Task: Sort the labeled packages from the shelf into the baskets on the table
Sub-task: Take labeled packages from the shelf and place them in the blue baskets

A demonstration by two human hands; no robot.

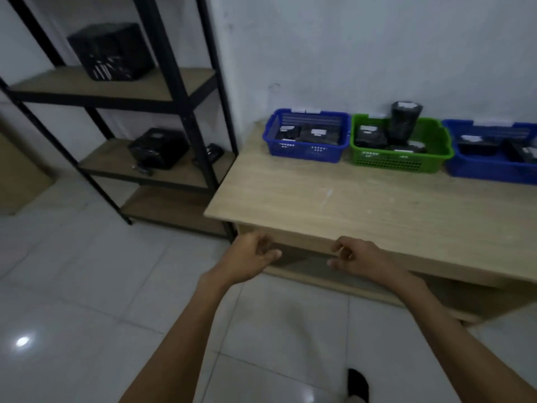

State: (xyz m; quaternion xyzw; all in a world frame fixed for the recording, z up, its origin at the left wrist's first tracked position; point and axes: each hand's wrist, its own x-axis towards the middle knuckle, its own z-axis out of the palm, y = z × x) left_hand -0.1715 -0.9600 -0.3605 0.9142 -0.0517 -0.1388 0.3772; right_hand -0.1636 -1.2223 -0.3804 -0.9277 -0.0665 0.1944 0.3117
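Observation:
My left hand (251, 257) and my right hand (353, 258) hang in front of the wooden table (334, 205), near its front edge, fingers loosely curled and holding nothing. On the black metal shelf (162, 97) at the left, a large black package (112, 52) sits on the upper board. A second black package (159, 148) and a small one (213, 152) lie on the board below. At the table's back stand a blue basket (306, 154), a green basket (401, 162) and another blue basket (491, 171). Each holds black labeled packages; one package (404, 123) stands upright in the green basket.
The floor is white tile with a light glare at the lower left. A brown cardboard box (20, 175) stands at the far left. A foot in a dark shoe (357, 385) shows at the bottom. A white wall runs behind the table and shelf.

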